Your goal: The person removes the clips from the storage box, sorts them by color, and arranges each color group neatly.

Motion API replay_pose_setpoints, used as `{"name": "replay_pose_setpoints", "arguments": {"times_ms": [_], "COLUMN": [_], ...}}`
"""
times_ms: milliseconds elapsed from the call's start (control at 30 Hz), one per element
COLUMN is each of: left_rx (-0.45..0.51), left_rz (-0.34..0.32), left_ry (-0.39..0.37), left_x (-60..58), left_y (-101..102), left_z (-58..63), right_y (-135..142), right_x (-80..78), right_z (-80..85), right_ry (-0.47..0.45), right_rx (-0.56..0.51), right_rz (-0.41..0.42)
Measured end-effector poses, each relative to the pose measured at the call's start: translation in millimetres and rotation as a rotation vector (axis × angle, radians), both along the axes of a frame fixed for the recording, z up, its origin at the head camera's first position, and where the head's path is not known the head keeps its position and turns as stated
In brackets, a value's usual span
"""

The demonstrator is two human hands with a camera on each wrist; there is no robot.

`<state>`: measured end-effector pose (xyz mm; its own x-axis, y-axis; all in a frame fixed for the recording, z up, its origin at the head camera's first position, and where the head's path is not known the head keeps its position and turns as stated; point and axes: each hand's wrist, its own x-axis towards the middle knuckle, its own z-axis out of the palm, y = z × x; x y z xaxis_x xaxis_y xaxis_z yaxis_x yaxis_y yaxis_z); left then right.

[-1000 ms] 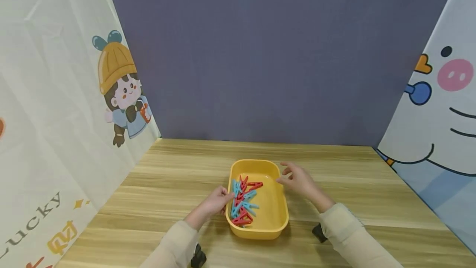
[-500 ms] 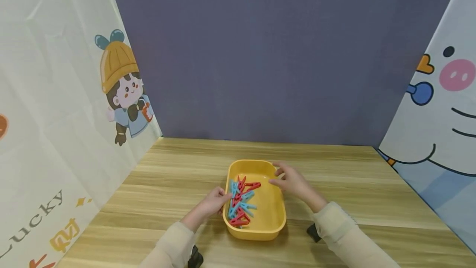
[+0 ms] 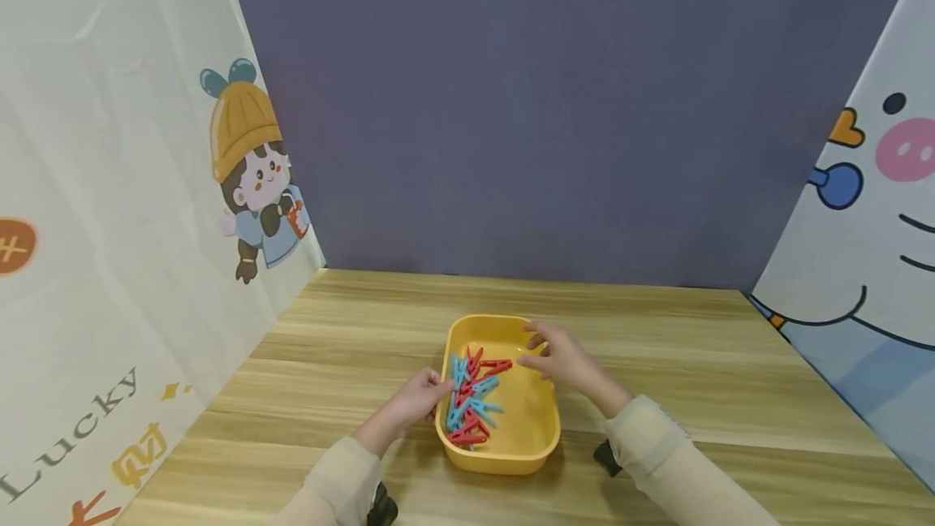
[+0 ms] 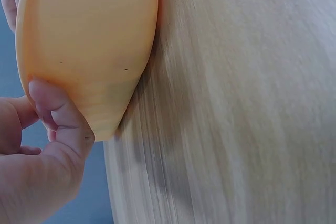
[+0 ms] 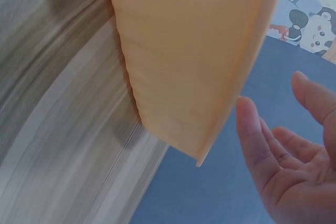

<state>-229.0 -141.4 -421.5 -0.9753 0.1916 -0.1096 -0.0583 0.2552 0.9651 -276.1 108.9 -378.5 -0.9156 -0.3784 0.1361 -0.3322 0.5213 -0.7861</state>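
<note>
Head view takes in a wood-grained table, with a yellow tray standing roughly midway between the table's left and right edges. At the tray's left rim, the left hand pinches the wall, thumb over the edge. The right hand, fingers loosely spread and holding nothing, is over the right rim near the far right corner; contact there is unclear. Red clips and blue clips lie jumbled along the tray's left side.
</note>
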Motion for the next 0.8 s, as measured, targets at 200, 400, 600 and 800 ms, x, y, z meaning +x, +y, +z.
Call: {"name": "replay_pose_setpoints", "arguments": {"times_ms": [200,400,600,800], "left_rx": [-0.020,-0.018,-0.001,0.010], "left_rz": [0.008,0.020,0.039,0.042], "left_ry": [-0.013,-0.017,-0.029,-0.029], "left_x": [-0.9,0.2,2.2,5.0], "left_y": [-4,-8,-12,-17], "left_z": [-1.7,-3.7,-4.8,-4.8], "right_y": [-9,-19,-28,-36], "right_x": [3.0,4.7,6.7,10.9], "right_z": [0.8,-0.3,-2.5,-3.2], "right_ry": [-0.002,0.014,-0.013,-0.010], "right_rx": [0.015,0.026,0.036,0.037], "right_rz": [-0.007,-0.004,0.022,0.071]}}
